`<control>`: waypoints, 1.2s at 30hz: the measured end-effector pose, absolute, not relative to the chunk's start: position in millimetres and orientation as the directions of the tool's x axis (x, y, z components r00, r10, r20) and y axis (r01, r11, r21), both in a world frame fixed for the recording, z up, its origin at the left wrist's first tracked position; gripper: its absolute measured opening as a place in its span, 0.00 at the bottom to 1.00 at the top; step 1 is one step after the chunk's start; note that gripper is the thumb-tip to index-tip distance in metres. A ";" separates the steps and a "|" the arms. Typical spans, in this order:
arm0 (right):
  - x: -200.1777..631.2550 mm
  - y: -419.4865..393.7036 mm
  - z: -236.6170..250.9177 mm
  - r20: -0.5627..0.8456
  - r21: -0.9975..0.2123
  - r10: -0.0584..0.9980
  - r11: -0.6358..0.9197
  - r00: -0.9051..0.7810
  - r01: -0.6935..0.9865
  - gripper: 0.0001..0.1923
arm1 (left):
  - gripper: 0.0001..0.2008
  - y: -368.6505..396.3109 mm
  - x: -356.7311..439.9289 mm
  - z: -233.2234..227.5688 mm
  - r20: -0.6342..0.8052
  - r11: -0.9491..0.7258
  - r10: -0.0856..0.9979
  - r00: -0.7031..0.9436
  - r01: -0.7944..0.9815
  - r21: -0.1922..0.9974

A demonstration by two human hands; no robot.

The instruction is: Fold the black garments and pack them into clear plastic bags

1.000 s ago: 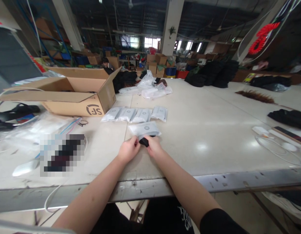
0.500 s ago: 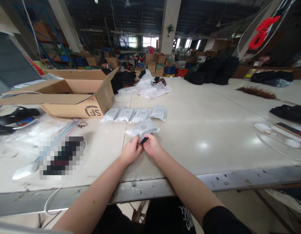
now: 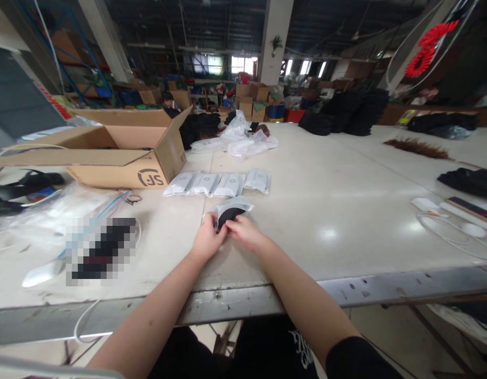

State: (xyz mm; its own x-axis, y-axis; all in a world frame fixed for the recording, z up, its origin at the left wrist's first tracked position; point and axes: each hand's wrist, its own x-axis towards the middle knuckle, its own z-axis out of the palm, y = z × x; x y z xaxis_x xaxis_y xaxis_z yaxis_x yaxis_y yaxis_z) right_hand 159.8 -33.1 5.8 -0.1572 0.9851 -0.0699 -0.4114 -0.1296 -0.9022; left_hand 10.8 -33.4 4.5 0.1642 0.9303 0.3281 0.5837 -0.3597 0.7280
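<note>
Left hand pinches the small white plastic pouch open; right hand grips the black fabric piece, best fed in flat, without bunching

A large workshop hall with a dark ceiling of beams and pipes. A pale pillar stands in the middle, a slanted one to the left. Small bright windows glow at the far wall. Blue racks hold cartons at left. The wide pale surface shines with light spots; its metal edge is scuffed. Cartons and dark heaps crowd the far end. A red ornament hangs at upper right.
</note>
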 end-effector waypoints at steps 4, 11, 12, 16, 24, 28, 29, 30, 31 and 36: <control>169.5 -43.5 8.5 0.101 -0.987 0.989 0.086 0.107 0.133 0.05 | 0.12 -29.0 7.9 0.2 0.351 -0.348 0.929 0.117 0.596 0.723; 193.8 -49.2 29.3 0.466 -0.502 0.883 0.312 -0.052 0.806 0.34 | 0.21 -19.6 -1.3 -4.4 0.379 -0.376 0.917 0.127 0.595 0.711; 197.0 -46.6 27.4 0.472 -0.451 0.878 0.324 -0.086 0.832 0.38 | 0.22 -18.9 -3.1 -4.6 0.383 -0.416 0.904 0.190 0.594 0.689; 205.1 -36.6 13.1 0.412 -0.381 0.902 0.299 -0.128 0.875 0.41 | 0.22 -22.9 -7.3 -0.3 0.397 -0.556 0.830 0.391 0.632 0.540; 196.9 -33.9 4.6 0.331 -0.469 0.929 0.315 -0.167 0.825 0.36 | 0.38 -32.2 -0.3 6.2 0.506 -0.552 0.777 0.374 0.791 0.264; 192.3 -31.7 0.8 0.340 -0.519 0.927 0.326 -0.159 0.790 0.35 | 0.33 -21.7 -7.5 -3.0 0.445 -0.536 0.808 0.387 0.795 0.283; 192.3 -31.3 0.2 0.339 -0.536 0.928 0.323 -0.152 0.780 0.35 | 0.33 -19.8 -9.7 -4.1 0.440 -0.533 0.813 0.382 0.793 0.296; 192.4 -31.0 -0.1 0.339 -0.552 0.929 0.323 -0.146 0.769 0.34 | 0.33 -18.5 -11.6 -4.3 0.440 -0.528 0.817 0.373 0.789 0.313; 192.5 -30.8 0.0 0.340 -0.569 0.929 0.324 -0.143 0.756 0.33 | 0.33 -17.6 -13.2 -3.9 0.441 -0.522 0.823 0.359 0.785 0.333; 191.1 -30.6 1.6 0.353 -0.630 0.923 0.354 -0.152 0.691 0.33 | 0.35 -15.8 -19.1 -1.2 0.427 -0.461 0.858 0.286 0.797 0.391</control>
